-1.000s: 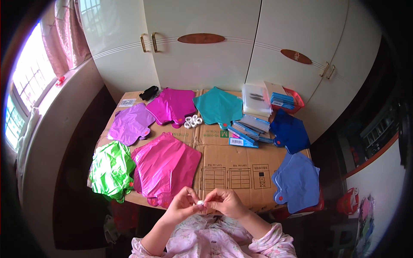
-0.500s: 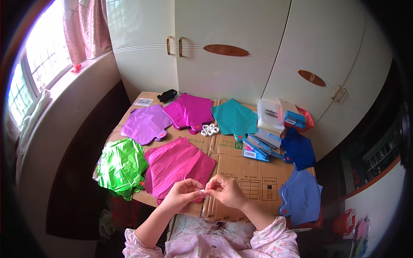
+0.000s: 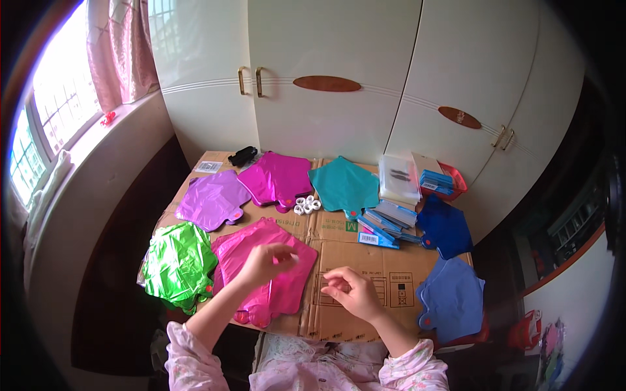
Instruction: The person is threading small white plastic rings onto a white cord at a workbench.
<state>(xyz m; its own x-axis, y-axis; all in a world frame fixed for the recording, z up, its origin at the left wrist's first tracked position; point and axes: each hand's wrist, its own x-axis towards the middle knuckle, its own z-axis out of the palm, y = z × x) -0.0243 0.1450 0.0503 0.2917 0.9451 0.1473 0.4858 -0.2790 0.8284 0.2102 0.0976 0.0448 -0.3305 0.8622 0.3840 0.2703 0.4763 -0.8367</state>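
Observation:
Over the flat pink foil balloons (image 3: 287, 280) my left hand (image 3: 268, 264) is raised, its fingers curled together. A small white piece (image 3: 295, 259) shows at its fingertips, too small to make out clearly. My right hand (image 3: 355, 292) hovers above the bare cardboard (image 3: 345, 260) to the right, fingers bent, thumb and forefinger apart, with nothing visible between them. Several small white rolls (image 3: 306, 205) lie grouped beyond the pink balloons. Shiny green foil balloons (image 3: 177, 264) lie at the near left, purple ones (image 3: 212, 199) behind them.
Magenta (image 3: 277, 177), teal (image 3: 344, 186), dark blue (image 3: 445, 225) and light blue (image 3: 451, 300) foil balloons ring the table. Blue-and-white packets (image 3: 391, 221) lie at the right, near clear plastic bags (image 3: 399, 179) and a red basket (image 3: 460, 182). A black object (image 3: 243, 156) sits at the back left. White cabinets (image 3: 326, 130) stand behind.
My hands, joined at a small white piece before, have moved apart. The left rose over the pink balloons and the right shifted slightly right. The view has tilted a little.

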